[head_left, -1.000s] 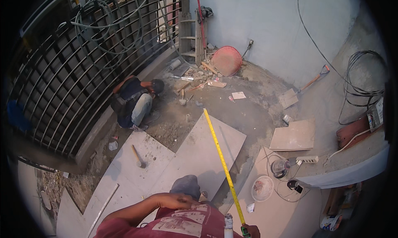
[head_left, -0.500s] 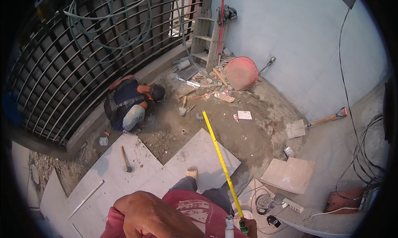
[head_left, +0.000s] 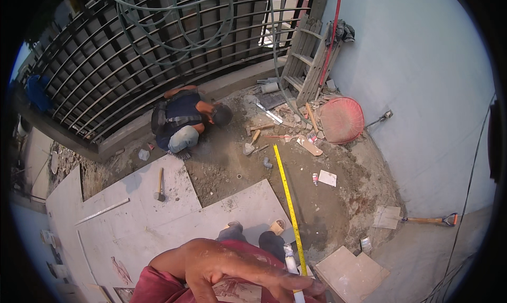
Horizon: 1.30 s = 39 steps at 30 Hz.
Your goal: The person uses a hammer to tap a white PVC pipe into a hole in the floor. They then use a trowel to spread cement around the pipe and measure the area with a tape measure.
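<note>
A yellow tape measure [head_left: 288,198] has its long blade stretched away from me over the tile edge and the dirt. Its lower end runs behind my arm, and the case is hidden. My bare left arm bends across my maroon shirt, its left hand [head_left: 282,278] beside the blade's lower end; the fingers are unclear. A white stick-like tube [head_left: 290,262] stands upright against this hand; which hand holds it I cannot tell. At the blade's base, my right hand [head_left: 315,287] is closed round the tape measure and mostly covered.
A co-worker [head_left: 185,121] crouches in the dirt by the barred fence [head_left: 158,65]. A mallet [head_left: 159,184] lies on the large tiles [head_left: 127,208]. A trowel [head_left: 249,148], a red basin [head_left: 342,121], a wooden ladder [head_left: 311,60], loose tiles [head_left: 351,276] and a shovel [head_left: 429,219] lie around.
My view has shifted, so the scene sits farther right. My left arm has come across my body to the blade's lower end, covering the tape case. One more foot shows on the tiles.
</note>
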Each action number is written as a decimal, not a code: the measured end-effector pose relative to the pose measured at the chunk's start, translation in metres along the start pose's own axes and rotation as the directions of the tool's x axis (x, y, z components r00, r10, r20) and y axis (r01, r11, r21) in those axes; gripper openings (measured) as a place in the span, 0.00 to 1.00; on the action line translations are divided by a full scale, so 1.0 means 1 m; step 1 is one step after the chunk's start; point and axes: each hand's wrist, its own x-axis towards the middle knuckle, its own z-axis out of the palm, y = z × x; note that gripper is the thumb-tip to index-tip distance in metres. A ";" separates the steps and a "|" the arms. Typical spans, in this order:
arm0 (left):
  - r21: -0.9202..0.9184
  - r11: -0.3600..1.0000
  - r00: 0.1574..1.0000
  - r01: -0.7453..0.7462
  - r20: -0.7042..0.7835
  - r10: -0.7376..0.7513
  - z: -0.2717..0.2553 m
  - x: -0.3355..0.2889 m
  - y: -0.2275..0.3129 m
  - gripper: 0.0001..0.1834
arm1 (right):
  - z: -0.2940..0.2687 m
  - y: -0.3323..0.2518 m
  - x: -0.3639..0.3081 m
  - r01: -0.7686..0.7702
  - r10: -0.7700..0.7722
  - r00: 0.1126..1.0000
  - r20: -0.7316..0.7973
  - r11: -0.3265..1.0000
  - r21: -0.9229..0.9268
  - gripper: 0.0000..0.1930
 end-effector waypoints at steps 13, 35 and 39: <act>-0.169 -0.060 -0.174 0.984 -0.980 -0.094 -0.148 -0.180 -0.217 0.52 | -0.083 -0.309 0.061 -0.103 0.076 0.987 -0.139 0.974 -0.201 0.15; -0.717 0.362 -0.783 0.596 -0.618 0.066 -0.298 -0.155 -0.386 0.49 | -0.002 -0.670 0.321 0.110 0.002 0.985 0.173 0.764 -0.636 0.11; -0.745 0.471 -0.859 0.473 -0.509 0.056 -0.316 -0.108 -0.472 0.50 | 0.041 -0.706 0.366 0.033 0.100 0.984 0.150 0.715 -0.698 0.13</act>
